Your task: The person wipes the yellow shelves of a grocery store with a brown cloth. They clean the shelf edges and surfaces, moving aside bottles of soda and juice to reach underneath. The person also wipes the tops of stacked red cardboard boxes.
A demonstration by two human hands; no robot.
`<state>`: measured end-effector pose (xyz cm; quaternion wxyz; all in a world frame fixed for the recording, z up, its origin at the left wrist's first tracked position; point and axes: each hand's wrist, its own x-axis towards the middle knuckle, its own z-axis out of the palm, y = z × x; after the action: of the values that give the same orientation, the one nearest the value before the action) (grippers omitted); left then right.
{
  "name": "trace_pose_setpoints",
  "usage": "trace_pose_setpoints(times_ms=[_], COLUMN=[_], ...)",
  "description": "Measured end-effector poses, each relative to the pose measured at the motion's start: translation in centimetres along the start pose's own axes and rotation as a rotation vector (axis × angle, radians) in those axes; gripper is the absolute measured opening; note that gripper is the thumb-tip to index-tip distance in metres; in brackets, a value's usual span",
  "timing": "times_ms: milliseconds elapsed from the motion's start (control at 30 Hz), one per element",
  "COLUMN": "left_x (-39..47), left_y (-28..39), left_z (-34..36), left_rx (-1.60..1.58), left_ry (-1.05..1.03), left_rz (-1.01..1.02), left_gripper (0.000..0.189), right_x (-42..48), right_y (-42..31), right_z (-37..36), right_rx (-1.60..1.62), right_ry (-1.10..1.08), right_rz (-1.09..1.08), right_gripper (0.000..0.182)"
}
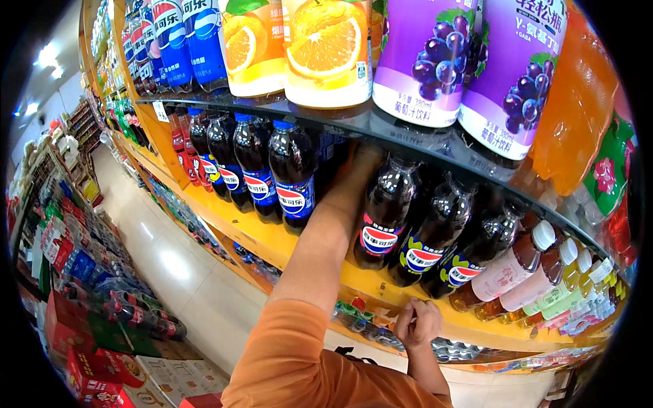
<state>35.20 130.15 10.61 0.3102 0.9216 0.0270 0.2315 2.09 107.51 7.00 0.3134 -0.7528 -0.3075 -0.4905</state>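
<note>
My left arm, in an orange sleeve, reaches deep into the yellow shelf between Pepsi cola bottles. The left hand lies in shadow under the glass shelf, its fingers hidden, so what it touches cannot be told. To the left of the forearm stands a blue-capped Pepsi bottle (292, 178) in a row of several. On the other side is a dark Pepsi bottle (388, 214), with more dark bottles beside it. My right hand (419, 322) is held with curled fingers in front of the lower shelf edge, and no object shows in it.
Above, the dark glass shelf (326, 120) bears orange drink bottles (326, 56) and purple grape drink bottles (423, 61). White-capped tea-coloured bottles (510, 265) stand at the right. Across the tiled aisle (168, 265) are stacked drinks and red cartons (94, 375).
</note>
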Motion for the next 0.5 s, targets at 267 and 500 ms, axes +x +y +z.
trace_pose_setpoints(times_ms=[267,500], left_x=[-5.3,-10.6], left_y=[0.8,2.2], left_z=[-2.7,-5.0], left_rx=[0.019,0.065], left_ry=[-0.059,-0.13], left_rz=[0.018,0.007], left_gripper=[0.019,0.019], right_x=[0.5,0.6], right_y=[0.3,0.1], right_z=[0.2,0.2], right_rx=[0.084,0.119], right_ry=[0.032,0.052], right_rz=[-0.026,0.043], right_gripper=[0.012,0.01])
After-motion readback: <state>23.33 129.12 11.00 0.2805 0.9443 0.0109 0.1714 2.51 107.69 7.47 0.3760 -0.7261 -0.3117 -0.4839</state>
